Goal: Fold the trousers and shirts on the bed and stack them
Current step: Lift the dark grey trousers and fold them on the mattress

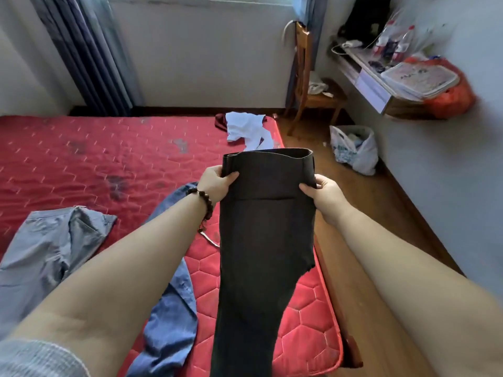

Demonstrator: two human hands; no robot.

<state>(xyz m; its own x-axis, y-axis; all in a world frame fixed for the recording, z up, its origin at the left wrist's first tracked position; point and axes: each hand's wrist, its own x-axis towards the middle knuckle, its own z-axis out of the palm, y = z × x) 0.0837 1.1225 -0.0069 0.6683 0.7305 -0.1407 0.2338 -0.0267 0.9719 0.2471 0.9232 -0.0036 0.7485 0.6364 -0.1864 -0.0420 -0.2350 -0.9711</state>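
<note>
A pair of dark brown trousers (261, 240) hangs in the air over the bed's right edge, waistband up and legs falling out of the bottom of the view. My left hand (216, 183) grips the waistband's left side. My right hand (324, 193) grips its right side. On the red quilted mattress (95, 164) lie a grey garment (46, 248) at the left, a blue garment (171, 300) under my left forearm, and a white shirt (249, 129) over something dark red at the far corner.
To the right of the bed is wooden floor with a white plastic bag (353, 148). A wooden chair (313, 85) and a cluttered desk (381, 74) stand against the walls. Curtains (89, 53) hang behind the bed.
</note>
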